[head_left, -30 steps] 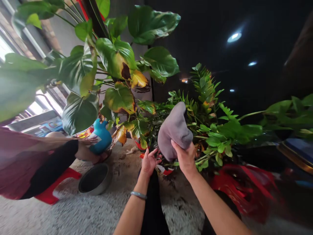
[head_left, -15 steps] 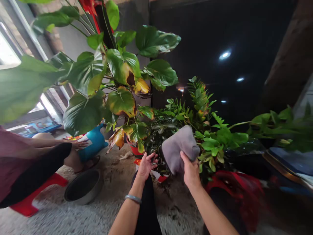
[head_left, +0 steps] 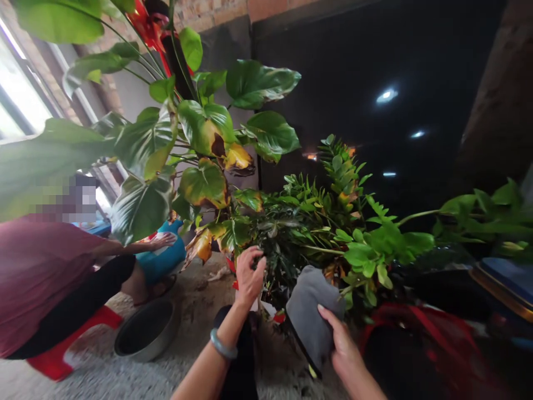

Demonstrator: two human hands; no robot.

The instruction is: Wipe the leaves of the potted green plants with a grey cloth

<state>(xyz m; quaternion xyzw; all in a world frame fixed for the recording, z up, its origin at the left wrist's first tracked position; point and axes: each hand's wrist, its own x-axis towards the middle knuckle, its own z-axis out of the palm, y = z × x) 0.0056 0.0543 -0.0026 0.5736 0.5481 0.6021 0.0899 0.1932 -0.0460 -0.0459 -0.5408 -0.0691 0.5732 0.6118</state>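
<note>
My right hand (head_left: 343, 336) grips a soft grey cloth (head_left: 312, 305) with a dark edge, thumb on top; its other fingers are hidden behind the fabric. The cloth hangs in front of the low green plants. My left hand (head_left: 250, 278), with a bangle on the wrist, is raised at the dark narrow-leaved plant (head_left: 278, 247). Its fingers are curved, with a gap between them and the thumb, and I see nothing held there. Just above and left of it are the yellowed, browned leaves of a tall broad-leaved plant (head_left: 204, 183).
At left, a person (head_left: 54, 266) sits on a red stool (head_left: 52, 361), one hand on a blue object (head_left: 166, 250). A grey basin (head_left: 147, 333) stands on the floor. Bright green plants (head_left: 366, 250) and red see-through material (head_left: 420, 316) are at right. A dark glossy panel (head_left: 353, 66) rises behind.
My right hand has lowered the cloth slightly to the right. My left hand has risen a little and turned, its fingers now more curled. The view has shifted, showing more of the seated person.
</note>
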